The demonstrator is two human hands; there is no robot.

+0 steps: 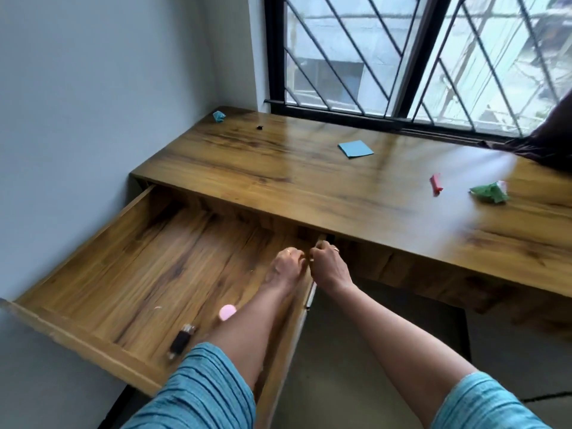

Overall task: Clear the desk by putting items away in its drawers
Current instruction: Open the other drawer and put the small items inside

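Note:
The left drawer [77, 323] of the wooden desk [309, 181] is pulled far out. My left hand [286, 266] is inside it by its right side wall, fingers bent down; whether it holds anything is hidden. My right hand [328, 263] grips the top of that side wall [305, 317] just under the desk's front edge. In the drawer lie a pink round thing [227, 312] and a dark stick-shaped thing [181, 340]. On the desk lie a blue note pad [355, 149], a teal crumpled paper [218, 116], a small black bit [259, 127], a red piece [435, 184] and a green crumpled wrapper [489, 193].
A barred window [402, 57] runs along the desk's far edge. A dark curtain [544, 137] lies on the far right corner. The wall [93, 88] closes off the left side. Below the desk, to the right of the drawer, is the floor [356, 351].

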